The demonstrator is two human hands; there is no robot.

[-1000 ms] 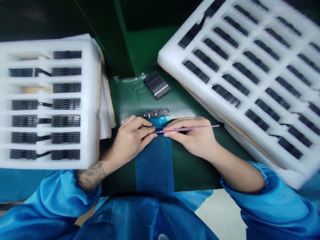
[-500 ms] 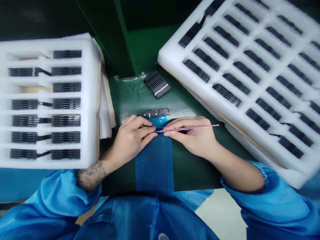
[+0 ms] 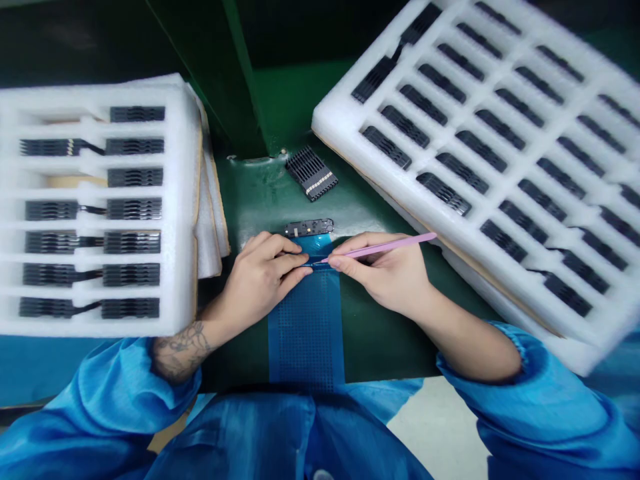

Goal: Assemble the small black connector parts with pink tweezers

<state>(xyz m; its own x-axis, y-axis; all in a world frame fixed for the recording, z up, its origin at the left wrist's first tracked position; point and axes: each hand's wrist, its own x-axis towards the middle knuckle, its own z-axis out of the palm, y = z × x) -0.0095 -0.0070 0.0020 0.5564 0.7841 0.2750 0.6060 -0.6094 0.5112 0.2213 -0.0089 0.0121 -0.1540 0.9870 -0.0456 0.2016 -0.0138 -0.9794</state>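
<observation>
while both hands work in the gap between two white foam trays, room is tight on each side: the left tray (image 3: 185,200) stands just beside the left hand (image 3: 260,277), and the lower edge of the tilted right tray (image 3: 340,113) runs close by the back end of the pink tweezers (image 3: 385,247). both trays hold rows of black connectors, some joined by thin black cable. the hands sit at the far end of a blue perforated strip (image 3: 305,327), which runs along the green counter (image 3: 250,200) to its near edge.

the left hand is curled nearly closed, its fingers pinching the strip's far end. the right hand is mostly closed too, with the tweezers held between thumb and fingers, their tip down at the strip right by the left fingertips. what the tip has hold of is too small to tell.

a small black circuit board (image 3: 309,228) lies just past the left fingers, and a loose bundle of black connectors (image 3: 311,173) lies farther up the counter. both forearms angle inward from blue sleeves (image 3: 125,393), elbows wide, wrists low near the counter.
</observation>
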